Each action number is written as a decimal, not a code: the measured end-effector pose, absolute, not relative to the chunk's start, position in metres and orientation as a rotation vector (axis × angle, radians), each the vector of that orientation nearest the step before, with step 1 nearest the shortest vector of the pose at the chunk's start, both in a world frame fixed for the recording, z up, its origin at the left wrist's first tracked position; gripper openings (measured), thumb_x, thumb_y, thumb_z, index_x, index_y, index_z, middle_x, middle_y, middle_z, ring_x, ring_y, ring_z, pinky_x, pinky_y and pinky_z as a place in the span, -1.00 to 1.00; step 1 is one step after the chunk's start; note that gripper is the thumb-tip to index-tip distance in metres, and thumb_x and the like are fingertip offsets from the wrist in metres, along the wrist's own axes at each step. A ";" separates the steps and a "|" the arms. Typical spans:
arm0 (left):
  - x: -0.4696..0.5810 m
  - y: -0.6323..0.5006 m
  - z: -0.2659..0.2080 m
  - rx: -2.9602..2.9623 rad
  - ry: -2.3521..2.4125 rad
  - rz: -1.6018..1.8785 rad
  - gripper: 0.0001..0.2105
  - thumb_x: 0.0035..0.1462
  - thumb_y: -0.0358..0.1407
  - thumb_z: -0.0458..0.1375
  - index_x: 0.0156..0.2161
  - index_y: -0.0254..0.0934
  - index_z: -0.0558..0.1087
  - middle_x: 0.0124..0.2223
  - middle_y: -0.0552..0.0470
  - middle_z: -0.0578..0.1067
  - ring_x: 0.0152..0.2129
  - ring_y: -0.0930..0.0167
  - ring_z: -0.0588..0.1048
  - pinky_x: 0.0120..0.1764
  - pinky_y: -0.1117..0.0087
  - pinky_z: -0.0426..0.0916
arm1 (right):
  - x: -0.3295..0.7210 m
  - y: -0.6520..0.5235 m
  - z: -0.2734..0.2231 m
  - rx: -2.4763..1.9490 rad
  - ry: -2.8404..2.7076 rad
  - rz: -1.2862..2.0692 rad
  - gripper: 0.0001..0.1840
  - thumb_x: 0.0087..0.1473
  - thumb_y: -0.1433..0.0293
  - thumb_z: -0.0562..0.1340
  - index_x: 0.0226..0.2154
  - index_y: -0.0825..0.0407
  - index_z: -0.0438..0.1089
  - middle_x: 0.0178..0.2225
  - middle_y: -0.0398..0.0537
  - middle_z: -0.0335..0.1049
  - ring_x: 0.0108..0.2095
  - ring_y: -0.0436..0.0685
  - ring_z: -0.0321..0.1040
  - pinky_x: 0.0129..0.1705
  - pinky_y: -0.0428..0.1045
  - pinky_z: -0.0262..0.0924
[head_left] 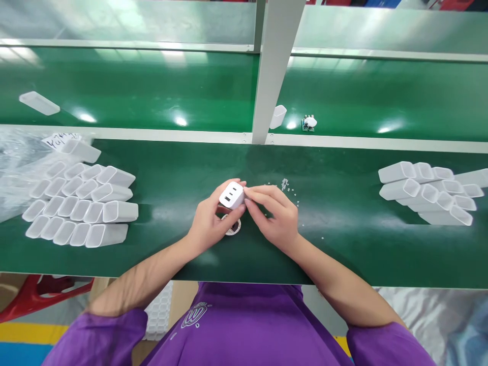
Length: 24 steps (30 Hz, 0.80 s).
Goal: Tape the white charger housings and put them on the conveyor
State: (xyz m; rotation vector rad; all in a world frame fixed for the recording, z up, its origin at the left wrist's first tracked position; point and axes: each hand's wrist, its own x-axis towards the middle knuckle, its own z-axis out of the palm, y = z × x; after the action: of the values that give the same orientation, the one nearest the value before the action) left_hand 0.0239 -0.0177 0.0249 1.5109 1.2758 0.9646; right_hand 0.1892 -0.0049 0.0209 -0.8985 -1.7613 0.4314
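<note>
The charger [232, 195] sits in the left hand [209, 218], above the middle of the counter [190, 162], with its port face tilted up. This hand's grip is closed around the block, the thumb along its lower edge and the fingers round the far side. The right hand [276, 213] is at the charger's right edge, thumb and forefinger drawn close together there; whether they pinch some small piece or only touch the casing, one cannot tell. The charger's back and underside are hidden, as are most of the left fingertips. Below it, a white ring [233, 231] is partly covered by the left thumb, its inside hard to make out. Clear bits [285, 184] lie beyond the right hand, too tiny to identify. The frame cuts off the plastic bag [17, 168] at the left and the outermost of the right-hand shells [427, 193].
</note>
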 end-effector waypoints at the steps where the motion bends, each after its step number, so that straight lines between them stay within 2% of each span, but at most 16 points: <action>1: 0.023 -0.016 0.024 1.412 1.238 0.965 -0.54 0.11 -0.22 0.19 0.12 -0.22 0.29 0.08 -0.11 0.45 -0.19 0.33 0.52 -0.35 0.44 0.51 | 0.188 -0.004 0.022 -0.925 -1.723 0.527 -0.79 0.17 0.51 0.20 -0.18 -0.03 0.50 -0.22 -0.05 0.52 -0.22 0.06 0.48 -0.17 -0.01 0.44; 3: 0.023 -0.014 0.021 1.232 1.162 0.972 -0.56 0.08 -0.27 0.17 0.10 -0.21 0.29 0.00 -0.06 0.46 -0.33 0.39 0.52 -0.45 0.46 0.49 | 0.187 -0.004 0.023 -0.959 -1.676 0.684 -0.84 0.17 0.48 0.22 -0.24 -0.03 0.51 -0.26 -0.08 0.51 -0.25 0.03 0.46 -0.19 -0.03 0.42; 5: 0.022 -0.012 0.015 1.104 1.100 0.988 -0.56 0.04 -0.30 0.15 0.06 -0.19 0.27 -0.17 0.03 0.46 -0.50 0.47 0.47 -0.55 0.48 0.45 | 0.187 -0.004 0.023 -0.975 -1.626 0.849 -0.87 0.16 0.46 0.24 -0.26 -0.02 0.51 -0.30 -0.11 0.50 -0.28 0.01 0.44 -0.22 -0.05 0.41; 9: 0.020 -0.013 0.010 1.017 1.023 0.982 -0.61 0.04 -0.22 0.15 -0.01 -0.16 0.20 -0.44 0.16 0.39 -0.72 0.54 0.33 -0.73 0.57 0.20 | 0.186 -0.004 0.022 -0.900 -1.446 1.275 -0.80 0.14 0.35 0.27 -0.15 -0.01 0.49 -0.36 -0.14 0.43 -0.38 -0.04 0.41 -0.34 -0.11 0.39; 11: 0.019 -0.014 0.012 1.032 1.023 0.946 -0.63 0.07 -0.17 0.15 -0.05 -0.17 0.19 -0.47 0.17 0.40 -0.73 0.54 0.30 -0.74 0.58 0.14 | 0.186 -0.003 0.021 -0.862 -1.369 1.443 -0.76 0.12 0.28 0.30 -0.15 0.00 0.50 -0.37 -0.15 0.42 -0.43 -0.06 0.40 -0.37 -0.12 0.39; 15: 0.017 -0.015 0.017 1.117 1.053 0.892 -0.66 0.11 -0.06 0.14 -0.13 -0.21 0.22 -0.49 0.17 0.42 -0.72 0.54 0.32 -0.68 0.55 0.19 | 0.187 -0.002 0.022 -0.831 -1.265 1.624 -0.76 0.06 0.24 0.34 -0.24 0.03 0.51 -0.42 -0.15 0.46 -0.47 -0.06 0.42 -0.38 -0.12 0.40; 24: 0.016 -0.014 0.014 1.260 1.132 0.912 -0.64 0.12 0.00 0.13 -0.16 -0.26 0.30 -0.52 0.13 0.44 -0.69 0.51 0.36 -0.61 0.51 0.23 | 0.186 -0.003 0.023 -0.806 -1.234 1.643 -0.77 0.03 0.25 0.37 -0.26 0.03 0.52 -0.44 -0.16 0.50 -0.47 -0.03 0.47 -0.37 -0.11 0.45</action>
State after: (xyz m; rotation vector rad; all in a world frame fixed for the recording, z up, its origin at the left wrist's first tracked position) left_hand 0.0156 -0.0144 0.0136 1.2602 1.1317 0.9122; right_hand 0.1860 -0.0030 0.0229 -0.8061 -1.2339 1.6428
